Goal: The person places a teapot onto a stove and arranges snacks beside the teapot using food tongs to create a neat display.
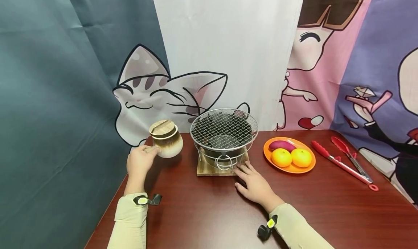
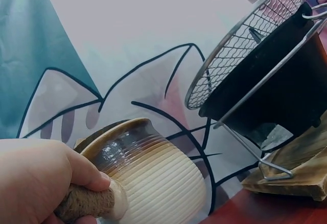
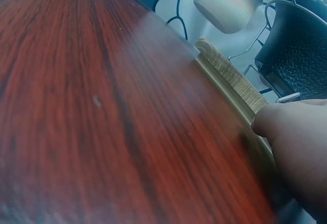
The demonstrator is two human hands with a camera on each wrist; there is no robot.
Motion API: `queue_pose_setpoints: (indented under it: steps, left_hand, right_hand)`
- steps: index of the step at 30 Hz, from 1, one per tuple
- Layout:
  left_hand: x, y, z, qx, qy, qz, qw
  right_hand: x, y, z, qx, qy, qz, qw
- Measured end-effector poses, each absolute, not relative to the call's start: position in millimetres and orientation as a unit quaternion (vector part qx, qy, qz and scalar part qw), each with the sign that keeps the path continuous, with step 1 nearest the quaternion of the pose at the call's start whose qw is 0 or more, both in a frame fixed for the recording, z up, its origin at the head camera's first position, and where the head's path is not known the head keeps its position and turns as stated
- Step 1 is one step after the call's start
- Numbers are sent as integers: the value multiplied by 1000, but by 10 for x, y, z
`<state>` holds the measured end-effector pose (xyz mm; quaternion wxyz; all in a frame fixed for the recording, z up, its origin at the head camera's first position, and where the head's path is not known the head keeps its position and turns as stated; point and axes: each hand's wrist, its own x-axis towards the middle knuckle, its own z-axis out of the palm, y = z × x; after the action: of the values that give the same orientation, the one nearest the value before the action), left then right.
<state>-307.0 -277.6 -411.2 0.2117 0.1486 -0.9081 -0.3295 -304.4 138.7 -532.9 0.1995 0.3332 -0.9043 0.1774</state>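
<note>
My left hand (image 1: 141, 163) grips the twine-wrapped side handle (image 2: 84, 203) of a small ribbed ceramic teapot-like pot (image 1: 169, 145). The pot, brown at the top and cream below, wears a wooden lid (image 1: 162, 128) and is held above the table, left of the grill. A black tabletop charcoal stove (image 2: 271, 81) carries a round wire grill mesh (image 1: 225, 127) and stands on a wooden board (image 1: 205, 169). At the board's front right corner, my right hand (image 1: 254, 185) rests with its fingers extended, touching the board. Its far fingers are hidden in the right wrist view.
On the right, an orange plate (image 1: 267, 158) bears two oranges (image 1: 301, 157) and a purple sweet potato (image 1: 282, 145). Red-tipped tongs (image 1: 349, 169) lie beyond it. A printed curtain (image 1: 228, 42) hangs right behind the reddish-brown table (image 1: 202, 212).
</note>
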Motion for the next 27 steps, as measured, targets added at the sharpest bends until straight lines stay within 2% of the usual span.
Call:
queue_pose_setpoints:
  steps: [6, 27]
  left_hand:
    - [-3058, -2793, -4060, 142, -907, -325, 226]
    - [-3112, -2788, -3885, 130, -912, -325, 215]
  right_hand:
    - [-3029, 1386, -5332, 332, -904, 176, 202]
    - [-3034, 1388, -5361, 326, -905, 187, 197]
